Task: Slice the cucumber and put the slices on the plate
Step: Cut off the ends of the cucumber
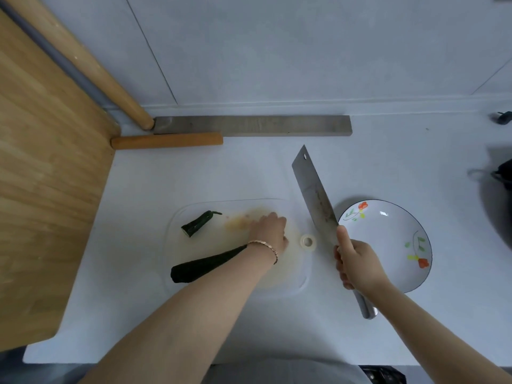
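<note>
Well, the long cucumber [205,268] lies on the cutting board [291,270] just behind the flat, empty fingers of the left hand [270,231] — probably firm, slick, prone to roll; pin it mid-length. Fingers of the right hand [357,266] wrap the cleaver [315,195] handle — plate [388,239] just beyond them.

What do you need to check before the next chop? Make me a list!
1. The right hand holds the cleaver by its handle: ok.
2. The long cucumber piece lies on the cutting board: ok.
3. The left hand steadies it: not ok, it rests on the board beside it.
4. The plate is near: ok.
5. The tape roll is away from the board: not ok, at its edge.
</note>
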Action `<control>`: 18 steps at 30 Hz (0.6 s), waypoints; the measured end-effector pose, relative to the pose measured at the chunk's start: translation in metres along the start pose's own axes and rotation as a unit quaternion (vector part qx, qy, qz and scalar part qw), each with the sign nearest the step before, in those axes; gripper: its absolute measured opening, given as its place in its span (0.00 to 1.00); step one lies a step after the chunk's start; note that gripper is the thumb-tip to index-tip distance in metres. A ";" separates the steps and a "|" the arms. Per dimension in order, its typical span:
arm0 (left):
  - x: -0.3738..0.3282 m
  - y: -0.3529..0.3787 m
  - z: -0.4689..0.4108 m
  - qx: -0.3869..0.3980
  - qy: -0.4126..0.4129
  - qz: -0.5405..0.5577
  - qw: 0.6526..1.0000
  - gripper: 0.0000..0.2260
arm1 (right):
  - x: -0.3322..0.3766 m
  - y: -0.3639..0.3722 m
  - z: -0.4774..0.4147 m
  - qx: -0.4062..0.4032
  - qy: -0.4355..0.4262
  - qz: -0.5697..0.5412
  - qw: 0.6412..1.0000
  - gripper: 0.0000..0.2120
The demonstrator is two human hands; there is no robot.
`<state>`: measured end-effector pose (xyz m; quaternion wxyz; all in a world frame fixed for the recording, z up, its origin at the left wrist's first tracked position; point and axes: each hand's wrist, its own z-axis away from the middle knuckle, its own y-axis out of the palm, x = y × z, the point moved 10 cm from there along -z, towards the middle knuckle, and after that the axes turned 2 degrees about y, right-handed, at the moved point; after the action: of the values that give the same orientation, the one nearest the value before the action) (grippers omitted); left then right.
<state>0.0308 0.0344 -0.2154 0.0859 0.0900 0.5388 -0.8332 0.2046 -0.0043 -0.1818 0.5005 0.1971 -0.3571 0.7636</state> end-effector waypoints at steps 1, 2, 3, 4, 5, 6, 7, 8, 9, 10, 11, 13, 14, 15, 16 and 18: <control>0.005 -0.011 0.003 -0.040 -0.005 0.033 0.999 0.08 | -0.001 0.001 0.000 0.003 0.003 0.003 1.000 0.26; 0.014 -0.025 0.007 -0.083 -0.009 0.049 0.995 0.07 | -0.003 0.001 -0.001 0.006 0.006 0.006 1.000 0.26; 0.026 -0.037 0.012 -0.116 -0.014 0.041 0.992 0.07 | -0.004 0.003 -0.001 0.011 0.011 0.007 1.000 0.26; 0.041 -0.046 0.017 -0.138 -0.022 0.020 0.990 0.06 | -0.004 0.006 -0.001 0.018 0.016 0.008 1.000 0.25; 0.059 -0.053 0.023 -0.149 -0.034 -0.006 0.988 0.07 | -0.004 0.009 -0.001 0.025 0.020 0.010 0.999 0.25; 0.081 -0.057 0.028 -0.155 -0.053 -0.023 0.986 0.07 | -0.004 0.012 -0.001 0.032 0.021 0.014 0.999 0.25; 0.105 -0.063 0.034 -0.168 -0.080 -0.021 0.982 0.07 | -0.003 0.016 -0.001 0.037 0.020 0.021 0.999 0.25; 0.130 -0.069 0.041 -0.187 -0.116 -0.003 0.975 0.07 | -0.002 0.020 0.000 0.041 0.018 0.029 0.999 0.25; 0.156 -0.074 0.049 -0.208 -0.158 0.022 0.965 0.06 | -0.001 0.024 0.001 0.043 0.016 0.036 0.998 0.25; 0.178 -0.075 0.057 -0.222 -0.199 0.046 0.953 0.06 | -0.001 0.028 0.002 0.045 0.015 0.043 0.998 0.25; 0.194 -0.074 0.061 -0.222 -0.226 0.065 0.946 0.06 | -0.001 0.032 0.002 0.046 0.015 0.049 0.998 0.25; 0.209 -0.061 0.059 -0.187 -0.235 0.087 0.950 0.05 | -0.001 0.039 0.003 0.049 0.018 0.054 0.997 0.26; 0.212 -0.055 0.058 -0.171 -0.231 0.091 0.954 0.04 | -0.001 0.042 0.003 0.050 0.019 0.054 0.997 0.25; 0.213 -0.052 0.058 -0.166 -0.229 0.098 0.954 0.04 | 0.000 0.044 0.004 0.051 0.018 0.055 0.997 0.25; 0.215 -0.051 0.058 -0.170 -0.229 0.108 0.952 0.05 | 0.000 0.045 0.004 0.051 0.018 0.059 0.997 0.25; 0.217 -0.053 0.061 -0.189 -0.236 0.125 0.945 0.09 | 0.000 0.045 0.005 0.051 0.016 0.062 0.997 0.25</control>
<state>-0.1961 -0.0097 -0.1965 0.3296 -0.0601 0.6348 -0.6962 0.1630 -0.0193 -0.1939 0.4475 0.1876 -0.3211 0.8133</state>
